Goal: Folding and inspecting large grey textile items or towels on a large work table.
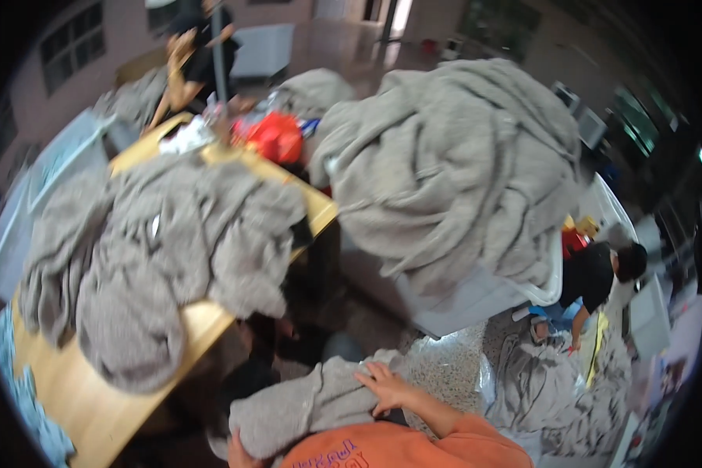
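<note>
A grey, fleecy piece of cloth (pixel 300 409) lies bunched across my lap against my orange shirt; folds hide whether it is a garment. At its left end my left hand (pixel 242 454) is closed on the edge, partly cut off by the frame. My right hand (pixel 386 388) grips the right end from above, thumb and fingers spread around the folds. Ahead to the left, several similar grey fleecy pieces (pixel 160 246) are heaped on a light wooden table (pixel 183 335), one hanging past its edge. Neither hand touches that heap.
A large grey fleece pile (pixel 452 164) overflows a white bin (pixel 476 300) ahead. Red plastic bag (pixel 277 136) sits at the table's far end, near a seated person (pixel 191 66). At right, another person (pixel 593 281) bends over grey cloth (pixel 546 382) on the floor.
</note>
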{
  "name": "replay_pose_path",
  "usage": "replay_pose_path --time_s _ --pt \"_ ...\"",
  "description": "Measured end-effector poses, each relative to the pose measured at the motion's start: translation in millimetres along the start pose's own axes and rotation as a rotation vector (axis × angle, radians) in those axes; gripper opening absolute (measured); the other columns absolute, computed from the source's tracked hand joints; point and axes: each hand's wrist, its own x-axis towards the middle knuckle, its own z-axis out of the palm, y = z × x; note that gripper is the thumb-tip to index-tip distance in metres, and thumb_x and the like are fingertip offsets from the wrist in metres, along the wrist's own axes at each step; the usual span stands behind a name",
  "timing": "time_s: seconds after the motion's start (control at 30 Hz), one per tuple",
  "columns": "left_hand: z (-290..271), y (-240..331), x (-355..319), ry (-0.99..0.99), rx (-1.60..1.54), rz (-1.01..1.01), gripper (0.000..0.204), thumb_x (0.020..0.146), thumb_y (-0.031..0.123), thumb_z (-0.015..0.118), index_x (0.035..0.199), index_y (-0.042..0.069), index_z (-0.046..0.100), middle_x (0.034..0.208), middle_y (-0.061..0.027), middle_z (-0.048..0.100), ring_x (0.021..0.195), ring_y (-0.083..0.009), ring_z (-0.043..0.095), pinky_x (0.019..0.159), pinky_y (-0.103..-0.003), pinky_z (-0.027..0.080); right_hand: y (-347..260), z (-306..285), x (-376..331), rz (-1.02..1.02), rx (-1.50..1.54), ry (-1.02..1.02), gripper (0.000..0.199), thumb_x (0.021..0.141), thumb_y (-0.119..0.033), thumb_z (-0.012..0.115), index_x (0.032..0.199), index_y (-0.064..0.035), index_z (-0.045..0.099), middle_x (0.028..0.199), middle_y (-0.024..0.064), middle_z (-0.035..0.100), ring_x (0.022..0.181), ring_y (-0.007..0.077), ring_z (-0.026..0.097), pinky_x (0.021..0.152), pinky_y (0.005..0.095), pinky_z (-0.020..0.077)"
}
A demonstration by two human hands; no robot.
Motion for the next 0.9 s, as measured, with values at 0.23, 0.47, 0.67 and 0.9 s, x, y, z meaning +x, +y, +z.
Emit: replay_pose_path --time_s 0.23,0.47,0.67,0.9 --pt "15 -62 76 -0.076 0.28 0.1 0.051 0.064 0.031 0.062 0.106 0.006 0.046 0.106 -0.0182 0.049 0.095 -0.0324 0.048 0.079 -0.037 0.04 -23 34 30 -0.053 -0.052 0.3 0.057 0.059 -0.009 0.056 0.114 -0.0126 0.042 0.116 0.0164 0.04 0.111 0.0312 0.034 0.073 0.0462 0.0399" --pt "-74 92 140 -0.032 -0.156 0.123 0.06 0.061 0.026 0.066 0.11 0.004 0.042 0.111 -0.0187 0.044 0.1 -0.031 0.044 0.084 -0.036 0.037 -30 15 61 -0.247 0.213 -0.002 0.027 0.063 -0.009 0.046 0.088 -0.0069 0.055 0.083 0.0171 0.057 0.085 0.0327 0.053 0.069 0.042 0.0428" --pt "-148 334 124 -0.055 -0.643 0.219 0.068 0.058 0.023 0.07 0.115 0.002 0.039 0.115 -0.0192 0.041 0.104 -0.0298 0.041 0.088 -0.035 0.035 -18 -73 27 -0.351 1.157 0.396 0.015 0.065 -0.01 0.06 0.077 -0.0015 0.058 0.066 0.0074 0.058 0.063 0.0117 0.052 0.057 0.0267 0.0408" --pt "-213 619 -17 0.213 -0.776 1.45 0.074 0.066 0.022 0.067 0.124 -0.001 0.027 0.119 -0.0151 0.039 0.106 -0.0226 0.041 0.086 -0.034 0.035 27 -224 -75 -0.327 0.982 1.427 0.049 0.07 -0.011 0.063 0.113 -0.0026 0.042 0.1 0.0074 0.05 0.086 0.0166 0.052 0.071 0.0278 0.0436"
